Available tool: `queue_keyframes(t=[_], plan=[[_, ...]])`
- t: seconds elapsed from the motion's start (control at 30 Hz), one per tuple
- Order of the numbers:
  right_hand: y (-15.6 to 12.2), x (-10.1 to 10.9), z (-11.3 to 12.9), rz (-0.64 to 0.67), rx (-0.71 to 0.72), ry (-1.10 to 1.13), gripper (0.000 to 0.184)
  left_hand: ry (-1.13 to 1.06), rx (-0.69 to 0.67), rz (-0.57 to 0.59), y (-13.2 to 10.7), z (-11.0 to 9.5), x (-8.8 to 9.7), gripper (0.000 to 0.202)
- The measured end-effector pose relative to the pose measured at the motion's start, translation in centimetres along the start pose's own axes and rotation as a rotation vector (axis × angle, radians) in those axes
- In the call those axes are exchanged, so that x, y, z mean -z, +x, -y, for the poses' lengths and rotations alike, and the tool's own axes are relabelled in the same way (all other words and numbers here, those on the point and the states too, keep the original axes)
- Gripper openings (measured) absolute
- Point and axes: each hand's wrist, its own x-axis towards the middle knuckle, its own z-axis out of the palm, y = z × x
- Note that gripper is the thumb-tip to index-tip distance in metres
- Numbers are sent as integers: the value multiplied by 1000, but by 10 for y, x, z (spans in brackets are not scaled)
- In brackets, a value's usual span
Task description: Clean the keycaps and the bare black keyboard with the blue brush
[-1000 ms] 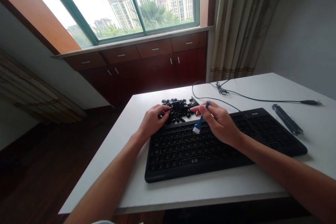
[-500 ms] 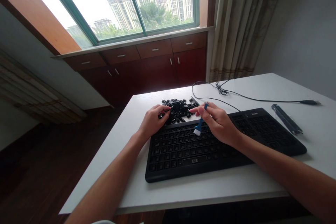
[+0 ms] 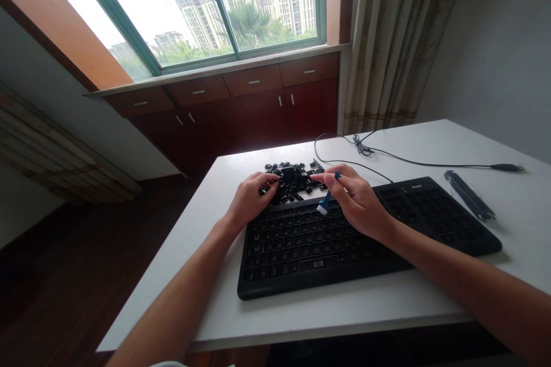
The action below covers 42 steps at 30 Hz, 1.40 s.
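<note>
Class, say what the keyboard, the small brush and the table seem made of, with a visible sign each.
The keyboard looks like matt black plastic: moulded, dull sheen. The brush has a blue handle, likely plastic, and white bristles. The table is smooth, white, possibly laminate.

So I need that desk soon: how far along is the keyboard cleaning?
Done: loose keycaps lie piled behind the keyboard. In hand: the right hand holds a small brush, bristles at the keyboard's top rows; the left hand is at the pile's edge. Left: probably more brushing, and none of the piled keycaps are refitted yet.
</note>
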Motion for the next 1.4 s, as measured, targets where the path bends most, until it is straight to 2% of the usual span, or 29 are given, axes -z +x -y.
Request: queue_keyframes(t=[0.17, 0.4, 0.6, 0.77, 1.13, 1.4], plan=[[1, -1, -2, 6, 0, -17, 40, -7, 10, 11, 0, -1, 1, 21], [0, -1, -2, -63, 115, -86, 35, -16, 24, 26, 0, -1, 1, 21], [1, 0, 1, -59, -13, 32, 37, -11, 11, 19, 0, -1, 0, 21], [1, 1, 2, -126, 1, -1, 37, -10, 11, 16, 0, 0, 0, 21], [1, 2, 3, -83, -60, 73, 40, -7, 13, 16, 0, -1, 0, 20], [1, 2, 2, -88, -46, 72, 40, -1, 0, -1, 1, -3, 1, 21]])
